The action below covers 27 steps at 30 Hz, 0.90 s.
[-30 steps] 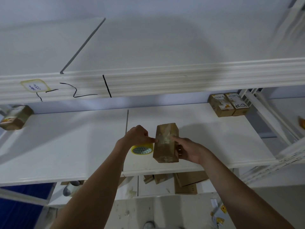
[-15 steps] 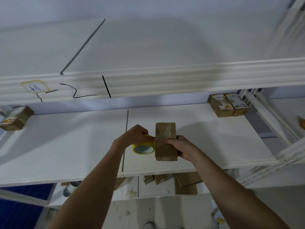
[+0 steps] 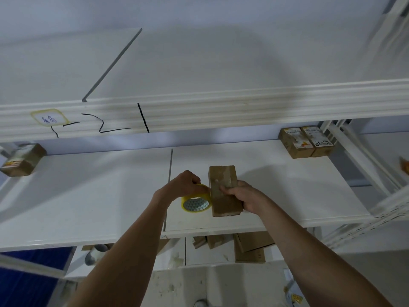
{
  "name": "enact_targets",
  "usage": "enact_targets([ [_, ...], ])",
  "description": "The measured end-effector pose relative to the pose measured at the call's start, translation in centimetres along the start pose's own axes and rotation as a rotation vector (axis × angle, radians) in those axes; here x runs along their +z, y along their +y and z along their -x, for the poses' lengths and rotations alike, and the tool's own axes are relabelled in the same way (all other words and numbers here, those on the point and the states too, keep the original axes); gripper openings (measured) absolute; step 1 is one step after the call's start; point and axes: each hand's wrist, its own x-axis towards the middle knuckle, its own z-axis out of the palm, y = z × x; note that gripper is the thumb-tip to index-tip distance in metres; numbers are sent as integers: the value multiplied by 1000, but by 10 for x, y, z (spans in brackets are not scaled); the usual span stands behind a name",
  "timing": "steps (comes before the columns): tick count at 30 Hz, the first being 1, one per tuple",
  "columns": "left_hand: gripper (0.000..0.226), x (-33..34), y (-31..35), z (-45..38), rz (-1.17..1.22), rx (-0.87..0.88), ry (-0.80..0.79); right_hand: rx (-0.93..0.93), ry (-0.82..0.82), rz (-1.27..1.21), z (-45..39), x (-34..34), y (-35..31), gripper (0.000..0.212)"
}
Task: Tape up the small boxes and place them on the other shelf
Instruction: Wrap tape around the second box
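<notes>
- Two hands meet at the centre of the frame: my right hand [image 3: 245, 197] grips the small box [image 3: 224, 191], fingers curled round its right side and thumb pressing across the front face.
- My left hand [image 3: 184, 185] curls over the top of the tape roll [image 3: 196, 201], holding it hard against the box's left edge; the roll's open core faces me.
- I hold the box up over the front part of the middle shelf [image 3: 88, 196], long axis running up and down the frame, slightly tilted, top end away from me.
- What matters next: the roll lies directly left of the box, touching it, so the tape runs crosswise to the long axis, left to right under my right thumb.
- A glossy patch on the upper front face is probably clear tape already laid, though I cannot make out a strip between roll and box.
- My right hand, already bearing the box, is the nearer one to carry it off, I judge.
- Two taped boxes [image 3: 306, 141] sit at the right of the frame, another box [image 3: 22, 159] at the left edge.
</notes>
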Motion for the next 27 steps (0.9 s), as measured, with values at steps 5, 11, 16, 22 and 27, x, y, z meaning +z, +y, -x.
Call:
enact_targets([
  [5, 25, 3, 4, -2, -62, 15, 33, 45, 37, -75, -4, 6, 8, 92],
  [11, 30, -1, 5, -2, -39, -15, 21, -50, 130, 34, -2, 11, 13, 85],
  [16, 45, -7, -1, 2, -10, -49, 24, -67, 199, 69, -3, 8, 11, 80],
  [22, 46, 2, 1, 8, -97, -41, 78, -99, 261, 135, 0, 10, 9, 67],
  [27, 40, 6, 2, 8, -156, -46, 104, -120, 304, 187, -1, 9, 9, 57],
])
